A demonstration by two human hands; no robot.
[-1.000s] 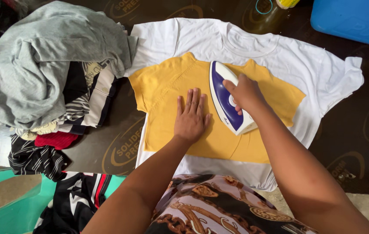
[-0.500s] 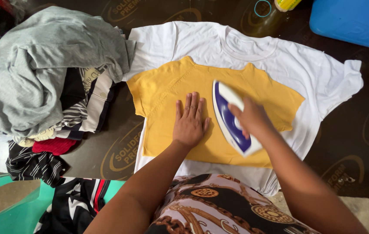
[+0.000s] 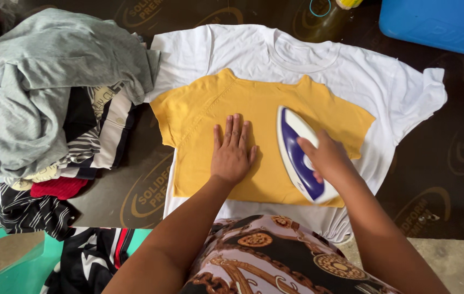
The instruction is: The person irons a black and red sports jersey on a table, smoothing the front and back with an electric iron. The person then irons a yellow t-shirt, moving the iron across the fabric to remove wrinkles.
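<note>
Left hand point(image 3: 233, 154) flat, fingers point(image 3: 236, 126) together

Small shirt point(image 3: 226, 103) lies on larger shirt point(image 3: 243, 51), clothes pile point(image 3: 47, 98) to its left

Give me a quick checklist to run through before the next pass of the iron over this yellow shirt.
1. Left hand flat on yellow shirt, clear of iron: ok.
2. Right hand gripping the iron: ok.
3. Yellow shirt lying flat on white T-shirt: ok.
4. Clothes pile off the yellow shirt: ok.
5. Iron cord clear: cannot tell.
6. Iron heat: cannot tell.
</note>
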